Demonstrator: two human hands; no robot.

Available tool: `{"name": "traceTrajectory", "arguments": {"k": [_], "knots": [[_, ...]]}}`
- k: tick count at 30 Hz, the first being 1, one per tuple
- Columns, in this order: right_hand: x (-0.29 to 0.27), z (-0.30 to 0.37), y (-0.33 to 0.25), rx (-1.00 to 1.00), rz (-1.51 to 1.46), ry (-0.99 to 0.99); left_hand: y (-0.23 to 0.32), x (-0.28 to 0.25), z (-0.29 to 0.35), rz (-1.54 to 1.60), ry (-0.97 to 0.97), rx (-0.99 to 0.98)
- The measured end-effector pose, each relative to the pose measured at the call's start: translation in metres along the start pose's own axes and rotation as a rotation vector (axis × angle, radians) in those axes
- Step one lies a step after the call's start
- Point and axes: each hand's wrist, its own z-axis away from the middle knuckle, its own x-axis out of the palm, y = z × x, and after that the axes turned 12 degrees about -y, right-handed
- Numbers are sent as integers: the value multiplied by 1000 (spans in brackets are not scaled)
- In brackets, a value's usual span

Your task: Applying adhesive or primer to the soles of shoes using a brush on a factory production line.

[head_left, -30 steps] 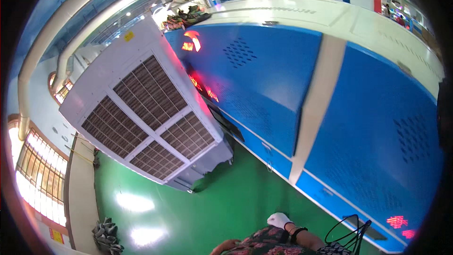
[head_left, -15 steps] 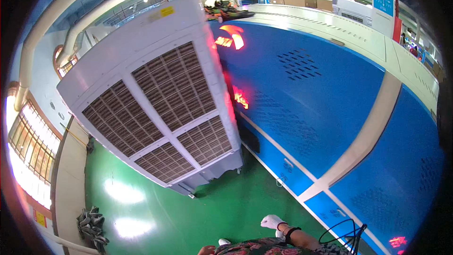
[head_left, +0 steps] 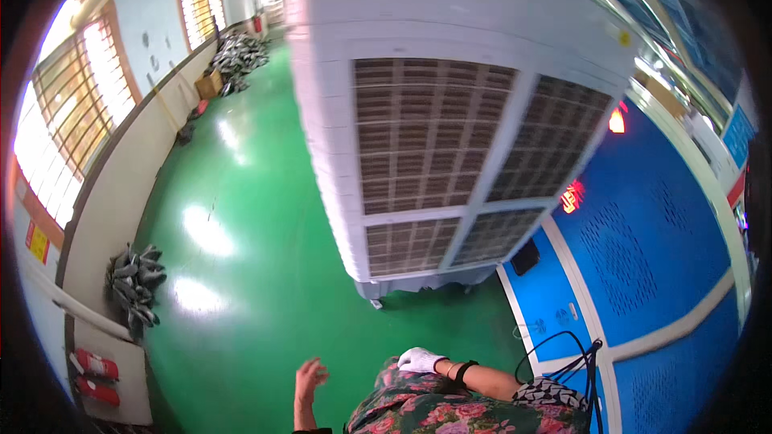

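Note:
My left hand (head_left: pixel 310 379), bare, is raised over the green floor at the lower middle. Its fingers are loosely bent and apart, with nothing between them. My right hand (head_left: pixel 420 360) wears a white glove and is beside the flowered cloth (head_left: pixel 450 416) on my front. The glove's fingers lie loosely outstretched to the left, and nothing shows in them. A dark band (head_left: pixel 465 371) circles the right wrist. Ahead of both hands, out of their reach, stands a tall white air cooler (head_left: pixel 503 137) with brown grilles.
Blue panelled machine housing (head_left: pixel 571 297) lines the right side, with black cables (head_left: pixel 593 370) near my right elbow. Dark shoe-like pieces (head_left: pixel 135 283) are heaped by the left wall, with another heap (head_left: pixel 240 56) farther off. Red objects (head_left: pixel 96 364) are at lower left. Green floor (head_left: pixel 249 273) runs between.
My view has turned left, so the air cooler and blue housing sit farther right. My left hand has come up into fuller view. My gloved right hand is now nearer my body.

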Motion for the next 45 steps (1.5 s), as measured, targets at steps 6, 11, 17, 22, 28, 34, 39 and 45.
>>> {"name": "traceTrajectory", "arguments": {"k": [6,11,17,22,28,34,39,45], "knots": [[-58,-140,-71,-168,242,-32,256,-32,4,60,96,504],[-121,-271,-171,-210,268,-7,407,-113,33,-8,136,1087],[-207,-375,-326,-368,298,5,537,-139,47,-71,200,1685],[-265,-450,-363,-249,272,103,623,-230,-68,-142,-307,1970],[-324,-508,-382,25,176,222,744,-302,-201,27,-624,2004],[-390,-552,-426,-7,-89,432,846,-305,-352,258,-1028,1906],[-427,-600,-393,-8,-122,537,901,-262,-477,388,-1289,1867],[-568,-641,-358,105,-208,611,985,-194,-605,465,-1601,1781]]}}
